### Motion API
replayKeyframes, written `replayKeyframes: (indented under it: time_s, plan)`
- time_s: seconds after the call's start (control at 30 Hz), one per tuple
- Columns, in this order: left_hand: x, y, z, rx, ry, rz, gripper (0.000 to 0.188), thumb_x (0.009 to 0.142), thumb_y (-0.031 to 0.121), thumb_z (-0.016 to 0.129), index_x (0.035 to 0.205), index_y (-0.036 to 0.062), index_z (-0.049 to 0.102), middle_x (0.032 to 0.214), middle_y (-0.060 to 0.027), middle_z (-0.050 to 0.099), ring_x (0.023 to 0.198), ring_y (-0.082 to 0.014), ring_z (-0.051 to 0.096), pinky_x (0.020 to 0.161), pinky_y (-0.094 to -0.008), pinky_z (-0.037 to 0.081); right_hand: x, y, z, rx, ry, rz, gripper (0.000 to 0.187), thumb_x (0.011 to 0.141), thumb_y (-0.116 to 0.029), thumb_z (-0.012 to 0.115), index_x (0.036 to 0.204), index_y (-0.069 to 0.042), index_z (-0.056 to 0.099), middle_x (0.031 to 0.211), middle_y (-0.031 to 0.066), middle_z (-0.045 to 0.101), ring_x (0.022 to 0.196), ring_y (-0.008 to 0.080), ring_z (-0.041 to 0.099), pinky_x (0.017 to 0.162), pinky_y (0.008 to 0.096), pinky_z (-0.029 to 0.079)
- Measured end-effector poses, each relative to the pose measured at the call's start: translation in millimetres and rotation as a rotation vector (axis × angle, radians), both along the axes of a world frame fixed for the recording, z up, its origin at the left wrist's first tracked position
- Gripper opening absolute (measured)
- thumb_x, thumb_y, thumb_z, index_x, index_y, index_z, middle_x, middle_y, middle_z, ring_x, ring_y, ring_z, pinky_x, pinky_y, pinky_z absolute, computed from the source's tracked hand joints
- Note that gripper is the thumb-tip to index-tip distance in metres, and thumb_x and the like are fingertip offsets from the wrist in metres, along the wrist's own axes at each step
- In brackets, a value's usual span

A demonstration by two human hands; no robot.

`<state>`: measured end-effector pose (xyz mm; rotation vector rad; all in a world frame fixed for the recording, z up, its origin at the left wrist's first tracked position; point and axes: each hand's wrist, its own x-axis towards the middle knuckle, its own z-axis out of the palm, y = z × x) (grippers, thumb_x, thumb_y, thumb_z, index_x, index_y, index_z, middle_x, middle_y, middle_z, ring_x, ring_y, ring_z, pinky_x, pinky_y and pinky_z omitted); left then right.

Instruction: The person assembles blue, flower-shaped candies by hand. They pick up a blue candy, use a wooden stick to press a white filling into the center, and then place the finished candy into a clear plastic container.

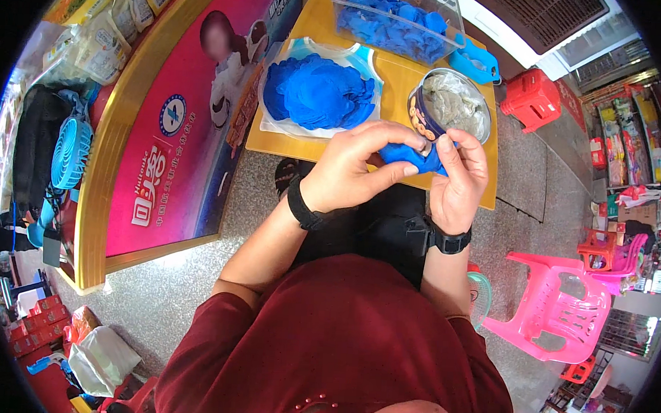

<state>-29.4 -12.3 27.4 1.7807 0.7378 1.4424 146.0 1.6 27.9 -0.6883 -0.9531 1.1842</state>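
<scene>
My left hand (pixel 359 163) and my right hand (pixel 461 176) meet at the near edge of a yellow table (pixel 274 142). Between them they pinch a small piece of blue fabric (pixel 411 158), with thumbs and forefingers closed on it. Just beyond my right hand stands a round tin (pixel 423 116), holding crumpled greyish material (pixel 452 97). To the left, a heap of thin blue fabric pieces (pixel 318 92) lies on a white and light-blue sheet (pixel 363 56). Whether a tiny item sits at my left fingertips cannot be made out.
A clear plastic bin (pixel 399 31) of blue pieces stands at the table's far side, beside a blue plastic item (pixel 474 62). A pink-panelled counter (pixel 177 139) rises on the left. On the right are a red stool (pixel 532 101) and a pink plastic chair (pixel 557 304).
</scene>
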Motion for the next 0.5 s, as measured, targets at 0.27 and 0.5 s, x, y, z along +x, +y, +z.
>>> replayKeyframes:
  time_s: [0.27,0.5]
  plan:
    - [0,2,-7,-0.003,0.180,-0.095,0.025,0.084,0.010,0.073,0.107,0.0060,0.065,0.094,-0.0050,0.066,0.071,-0.0110,0.061,0.059,-0.0244,0.048,8,-2,-13,0.019,-0.076,-0.066,0.015,0.084,0.003,0.070,0.098,-0.001,0.066,0.093,0.0046,0.066,0.082,0.0088,0.061,0.074,0.0216,0.049]
    - [4,-2,-7,-0.216,-0.108,-0.123,0.026,0.083,0.006,0.074,0.107,0.0064,0.064,0.086,0.0025,0.059,0.072,-0.0060,0.051,0.062,-0.0224,0.041,9,-4,-11,0.039,-0.096,0.004,0.015,0.085,0.003,0.070,0.098,-0.001,0.065,0.091,0.0031,0.066,0.081,0.0088,0.060,0.073,0.0212,0.049]
